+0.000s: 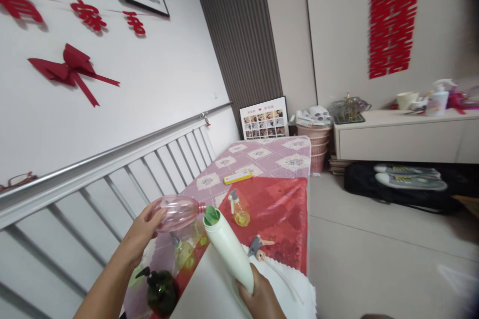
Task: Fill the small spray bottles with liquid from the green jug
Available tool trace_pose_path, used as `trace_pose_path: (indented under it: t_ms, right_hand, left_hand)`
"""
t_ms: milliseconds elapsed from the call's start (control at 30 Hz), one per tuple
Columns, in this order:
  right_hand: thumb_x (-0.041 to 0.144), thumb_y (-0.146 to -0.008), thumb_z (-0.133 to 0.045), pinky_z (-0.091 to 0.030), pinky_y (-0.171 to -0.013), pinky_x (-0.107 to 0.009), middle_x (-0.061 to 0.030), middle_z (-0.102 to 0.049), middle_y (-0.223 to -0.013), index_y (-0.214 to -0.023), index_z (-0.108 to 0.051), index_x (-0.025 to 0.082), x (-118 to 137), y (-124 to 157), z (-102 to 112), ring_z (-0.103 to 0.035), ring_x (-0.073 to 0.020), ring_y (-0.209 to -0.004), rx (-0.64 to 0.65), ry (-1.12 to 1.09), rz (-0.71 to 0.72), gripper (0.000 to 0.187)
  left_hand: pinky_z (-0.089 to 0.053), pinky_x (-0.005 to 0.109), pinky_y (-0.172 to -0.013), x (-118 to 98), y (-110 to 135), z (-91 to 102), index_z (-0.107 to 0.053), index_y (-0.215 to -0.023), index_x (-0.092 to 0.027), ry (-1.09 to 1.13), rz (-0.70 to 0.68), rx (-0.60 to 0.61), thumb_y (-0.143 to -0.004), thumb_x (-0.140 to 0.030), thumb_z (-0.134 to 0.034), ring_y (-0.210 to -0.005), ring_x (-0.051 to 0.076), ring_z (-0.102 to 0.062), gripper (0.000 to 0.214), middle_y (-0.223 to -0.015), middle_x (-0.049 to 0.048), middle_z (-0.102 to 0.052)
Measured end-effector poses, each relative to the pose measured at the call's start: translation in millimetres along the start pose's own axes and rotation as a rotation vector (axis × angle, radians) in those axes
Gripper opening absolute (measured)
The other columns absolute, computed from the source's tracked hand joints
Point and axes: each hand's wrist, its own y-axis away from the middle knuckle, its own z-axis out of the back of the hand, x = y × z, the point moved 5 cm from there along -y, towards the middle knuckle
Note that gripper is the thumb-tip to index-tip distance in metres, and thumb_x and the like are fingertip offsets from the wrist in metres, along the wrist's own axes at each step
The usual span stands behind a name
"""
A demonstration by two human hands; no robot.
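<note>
Two hands bring two bottles mouth to mouth above a cloth-covered worktop.

The left hand wraps its fingers around the base of one clear pink plastic bottle, held on its side; the right hand grips the bottom of one tall white plastic bottle with a green open cap, tilted so the cap sits just beside the pink neck. On the worktop stand two small yellow spray bottles, one partly hidden behind the pink bottle, one dark green pump bottle, one loose grey trigger sprayer and one yellow flat box. The right hand is cut off by the frame edge.
</note>
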Motion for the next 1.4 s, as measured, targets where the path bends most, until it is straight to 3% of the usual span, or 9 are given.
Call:
trace_pose_path:
  t_ms: [200, 600, 1400]
  right_hand:
    - [0.025, -0.077, -0.051, -0.057, -0.080, -0.033, -0.0121, -0.079, -0.092, -0.100, -0.067, 0.014, 0.9, -0.6, 0.6, -0.074, -0.0275, -0.087, 0.004, -0.010, 0.007, 0.030]
    - [0.025, -0.076, -0.051, -0.057, -0.077, -0.035, -0.0135, -0.079, -0.091, -0.095, -0.065, 0.015, -1.3, -1.1, 0.2, -0.074, -0.0285, -0.084, -0.005, -0.007, 0.006, 0.026]
    - [0.026, -0.077, -0.055, -0.056, -0.074, -0.031, -0.0069, -0.079, -0.087, -0.094, -0.067, 0.020, -2.3, 0.1, 0.3, -0.074, -0.0256, -0.080, -0.031, -0.060, 0.012, 0.022]
  left_hand:
    - [-0.039, 0.032, -0.076, -2.0, 0.9, 0.3, -0.042, -0.137, -0.031, -0.007, 0.001, 0.011, -0.074, -0.066, -0.057, -0.090, 0.018, -0.053, 0.074, -0.124, 0.0057, -0.059]
    - [-0.041, 0.033, -0.077, -4.4, 1.2, -0.7, -0.043, -0.137, -0.031, -0.018, 0.002, -0.004, -0.073, -0.066, -0.057, -0.092, 0.020, -0.056, 0.074, -0.128, 0.0063, -0.059]
    - [-0.040, 0.033, -0.078, -11.1, 5.2, -0.9, -0.043, -0.136, -0.031, -0.048, -0.001, 0.008, -0.076, -0.063, -0.054, -0.090, 0.018, -0.054, 0.070, -0.128, 0.0055, -0.056]
